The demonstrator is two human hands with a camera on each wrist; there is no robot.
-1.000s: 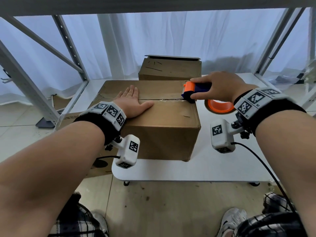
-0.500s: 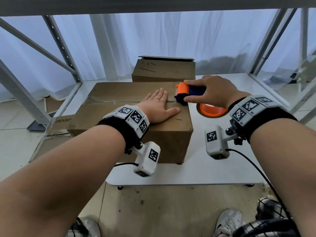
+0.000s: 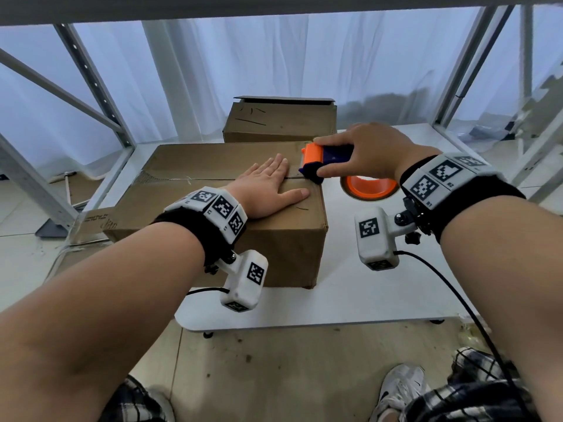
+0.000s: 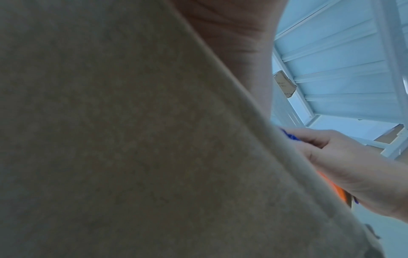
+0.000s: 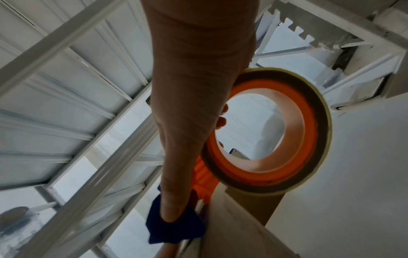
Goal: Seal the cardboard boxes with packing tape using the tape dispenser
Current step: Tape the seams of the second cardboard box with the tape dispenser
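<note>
Left hand (image 3: 268, 190) nearer dispenser (image 3: 323, 161)

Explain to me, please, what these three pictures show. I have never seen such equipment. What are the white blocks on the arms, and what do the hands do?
No machine works here: a person wears cameras. The head view looks down at both arms; the white blocks under the wrists are two more cameras, which give the close pictures. On the white table lie a large cardboard box and a smaller box behind it. The left hand rests flat on the large box's top, across the seam. The right hand grips an orange and blue tape dispenser at the seam's right end. The right wrist view shows its tape roll from below.
</note>
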